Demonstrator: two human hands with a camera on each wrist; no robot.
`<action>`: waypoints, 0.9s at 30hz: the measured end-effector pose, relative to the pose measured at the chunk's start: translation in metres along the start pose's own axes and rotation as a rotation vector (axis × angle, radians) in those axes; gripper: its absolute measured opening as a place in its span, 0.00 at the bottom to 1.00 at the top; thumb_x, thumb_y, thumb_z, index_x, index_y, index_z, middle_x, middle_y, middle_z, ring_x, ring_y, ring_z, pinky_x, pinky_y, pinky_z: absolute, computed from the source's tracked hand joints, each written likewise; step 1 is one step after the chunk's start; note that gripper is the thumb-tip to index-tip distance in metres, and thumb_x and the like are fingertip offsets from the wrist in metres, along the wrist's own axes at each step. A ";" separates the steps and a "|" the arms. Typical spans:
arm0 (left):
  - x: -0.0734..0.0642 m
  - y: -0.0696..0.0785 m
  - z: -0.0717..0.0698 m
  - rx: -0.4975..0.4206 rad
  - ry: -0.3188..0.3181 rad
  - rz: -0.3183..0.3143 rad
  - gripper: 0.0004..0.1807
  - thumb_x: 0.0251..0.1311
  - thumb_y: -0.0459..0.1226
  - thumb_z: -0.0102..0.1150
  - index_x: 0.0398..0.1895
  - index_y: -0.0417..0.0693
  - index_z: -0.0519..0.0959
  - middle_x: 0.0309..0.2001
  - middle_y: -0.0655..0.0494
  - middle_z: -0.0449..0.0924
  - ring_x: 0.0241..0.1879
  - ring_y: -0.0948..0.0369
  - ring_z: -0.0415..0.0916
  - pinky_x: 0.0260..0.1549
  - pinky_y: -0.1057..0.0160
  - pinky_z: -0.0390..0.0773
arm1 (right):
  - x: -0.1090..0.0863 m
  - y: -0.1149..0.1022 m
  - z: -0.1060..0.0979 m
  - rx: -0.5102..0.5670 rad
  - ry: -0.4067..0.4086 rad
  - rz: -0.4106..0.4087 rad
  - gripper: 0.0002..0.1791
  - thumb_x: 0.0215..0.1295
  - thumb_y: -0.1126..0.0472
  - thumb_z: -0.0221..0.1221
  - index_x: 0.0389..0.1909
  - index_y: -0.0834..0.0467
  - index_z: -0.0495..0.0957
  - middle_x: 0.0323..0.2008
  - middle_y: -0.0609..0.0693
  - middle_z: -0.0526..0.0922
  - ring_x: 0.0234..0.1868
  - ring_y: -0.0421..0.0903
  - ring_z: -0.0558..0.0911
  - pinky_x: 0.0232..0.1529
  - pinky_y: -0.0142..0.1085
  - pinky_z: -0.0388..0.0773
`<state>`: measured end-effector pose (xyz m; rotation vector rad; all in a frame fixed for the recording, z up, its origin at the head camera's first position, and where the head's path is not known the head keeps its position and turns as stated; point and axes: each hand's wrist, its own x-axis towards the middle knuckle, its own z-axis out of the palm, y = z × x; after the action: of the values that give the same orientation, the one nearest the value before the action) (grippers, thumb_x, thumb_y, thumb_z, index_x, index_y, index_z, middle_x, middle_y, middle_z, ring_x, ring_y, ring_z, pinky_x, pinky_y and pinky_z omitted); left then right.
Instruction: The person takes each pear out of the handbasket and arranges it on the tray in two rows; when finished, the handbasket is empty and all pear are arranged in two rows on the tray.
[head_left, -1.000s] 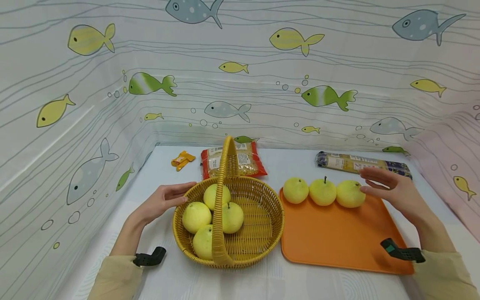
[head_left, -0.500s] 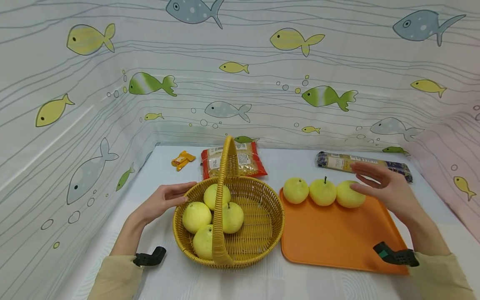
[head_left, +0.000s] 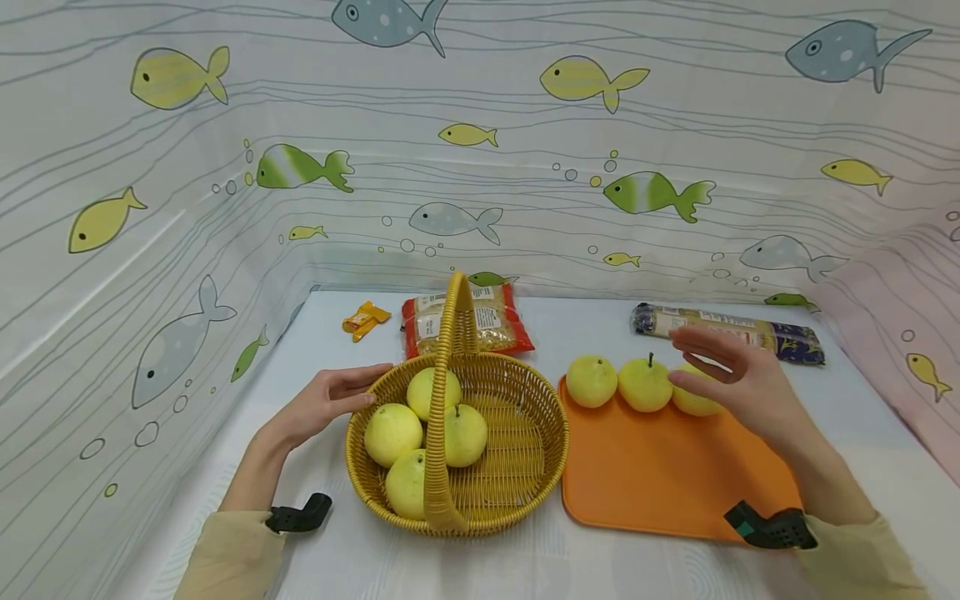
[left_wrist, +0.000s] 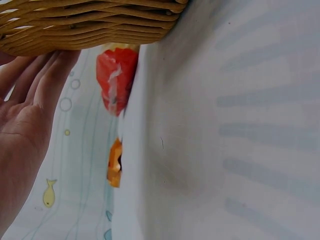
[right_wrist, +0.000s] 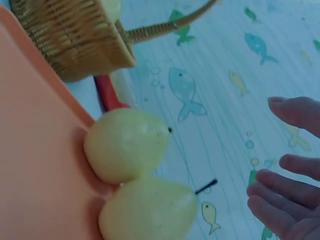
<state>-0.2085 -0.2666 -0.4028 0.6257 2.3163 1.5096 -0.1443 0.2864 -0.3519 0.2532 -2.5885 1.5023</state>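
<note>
A woven basket [head_left: 513,450] with a tall handle holds several yellow pears [head_left: 393,435], gathered on its left side. My left hand [head_left: 322,404] touches the basket's left outer wall with its fingers extended; the left wrist view shows that hand [left_wrist: 30,120] against the weave. On the orange tray [head_left: 660,479], three pears stand in a row along the back edge: the left pear [head_left: 592,382], the stemmed middle pear [head_left: 643,386] and the right pear [head_left: 696,403]. My right hand [head_left: 738,383] hovers over the right pear, partly hiding it, its fingers apart and holding nothing.
Behind the basket lies a red-edged bag of dry food [head_left: 491,325]. A small orange packet [head_left: 364,320] is at the back left. At the back right lies a long clear-and-blue package [head_left: 787,337]. Fish-printed cloth walls [head_left: 525,192] enclose the table.
My right hand has moved left, from beside the right pear to above it, and now covers part of it. My left hand, the basket and the pears have stayed put.
</note>
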 end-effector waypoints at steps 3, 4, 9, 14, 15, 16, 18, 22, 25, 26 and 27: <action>-0.001 0.000 -0.001 0.001 0.002 -0.004 0.29 0.71 0.38 0.58 0.73 0.44 0.67 0.72 0.45 0.66 0.61 0.74 0.72 0.56 0.74 0.73 | -0.002 -0.008 0.010 0.006 -0.017 0.014 0.31 0.64 0.55 0.68 0.68 0.49 0.72 0.62 0.46 0.78 0.57 0.23 0.76 0.51 0.19 0.75; -0.001 0.000 -0.001 0.002 0.003 -0.006 0.29 0.71 0.39 0.58 0.73 0.44 0.67 0.72 0.45 0.66 0.61 0.74 0.72 0.56 0.74 0.73 | -0.002 -0.010 0.014 0.006 -0.025 0.012 0.31 0.64 0.55 0.68 0.68 0.48 0.72 0.62 0.47 0.78 0.57 0.23 0.76 0.51 0.19 0.74; -0.002 0.000 -0.002 -0.001 0.007 -0.008 0.29 0.71 0.39 0.58 0.73 0.44 0.67 0.72 0.45 0.66 0.61 0.74 0.72 0.56 0.74 0.73 | -0.005 -0.017 0.035 0.032 -0.081 -0.046 0.32 0.64 0.56 0.68 0.68 0.52 0.71 0.62 0.50 0.79 0.58 0.27 0.77 0.53 0.21 0.75; -0.001 -0.002 -0.002 -0.012 0.000 -0.003 0.29 0.71 0.38 0.57 0.73 0.44 0.67 0.72 0.44 0.66 0.61 0.73 0.73 0.56 0.73 0.74 | -0.005 -0.018 0.052 0.092 -0.125 -0.095 0.32 0.63 0.59 0.69 0.67 0.56 0.72 0.63 0.57 0.78 0.61 0.36 0.79 0.55 0.23 0.75; -0.001 -0.002 -0.001 -0.015 -0.003 -0.002 0.29 0.71 0.38 0.57 0.73 0.44 0.67 0.72 0.45 0.66 0.61 0.72 0.73 0.56 0.73 0.74 | -0.005 -0.018 0.056 0.104 -0.135 -0.096 0.32 0.62 0.59 0.69 0.67 0.56 0.72 0.63 0.58 0.77 0.62 0.39 0.79 0.55 0.24 0.75; 0.000 -0.002 -0.001 -0.016 -0.007 -0.002 0.29 0.71 0.38 0.57 0.73 0.44 0.67 0.72 0.45 0.66 0.61 0.72 0.73 0.56 0.73 0.74 | -0.005 -0.018 0.059 0.115 -0.144 -0.090 0.32 0.62 0.59 0.69 0.67 0.56 0.72 0.63 0.58 0.77 0.63 0.42 0.79 0.56 0.24 0.75; 0.001 -0.003 0.000 -0.020 -0.014 -0.002 0.29 0.71 0.39 0.57 0.73 0.45 0.67 0.72 0.45 0.66 0.62 0.71 0.73 0.56 0.73 0.74 | -0.005 -0.019 0.066 0.134 -0.159 -0.080 0.33 0.61 0.59 0.70 0.67 0.55 0.72 0.63 0.57 0.77 0.64 0.48 0.78 0.56 0.24 0.75; 0.001 -0.002 0.000 -0.020 -0.018 -0.003 0.29 0.71 0.39 0.57 0.73 0.45 0.67 0.73 0.45 0.66 0.62 0.71 0.73 0.56 0.73 0.74 | -0.004 -0.023 0.080 0.166 -0.181 -0.087 0.34 0.59 0.59 0.71 0.67 0.54 0.73 0.63 0.55 0.78 0.64 0.49 0.78 0.58 0.26 0.75; 0.001 -0.001 0.000 -0.017 -0.016 -0.003 0.29 0.71 0.39 0.57 0.73 0.44 0.67 0.73 0.45 0.66 0.62 0.71 0.73 0.56 0.73 0.74 | -0.002 -0.028 0.091 0.185 -0.199 -0.106 0.33 0.59 0.59 0.71 0.66 0.53 0.73 0.63 0.51 0.78 0.63 0.46 0.78 0.59 0.30 0.76; 0.001 0.000 -0.001 -0.013 -0.014 -0.003 0.29 0.71 0.39 0.57 0.73 0.44 0.67 0.73 0.45 0.66 0.62 0.71 0.73 0.56 0.73 0.74 | -0.001 -0.030 0.095 0.195 -0.208 -0.107 0.33 0.59 0.59 0.72 0.66 0.52 0.73 0.63 0.51 0.78 0.64 0.46 0.78 0.60 0.32 0.76; 0.001 0.000 -0.001 -0.009 -0.012 -0.003 0.29 0.71 0.39 0.57 0.73 0.44 0.67 0.73 0.45 0.66 0.62 0.71 0.73 0.56 0.73 0.74 | -0.001 -0.032 0.099 0.206 -0.215 -0.105 0.34 0.58 0.59 0.72 0.66 0.52 0.73 0.63 0.50 0.78 0.64 0.47 0.78 0.60 0.34 0.76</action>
<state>-0.2095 -0.2671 -0.4022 0.6270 2.2992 1.5105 -0.1404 0.1849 -0.3738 0.5948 -2.5267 1.7925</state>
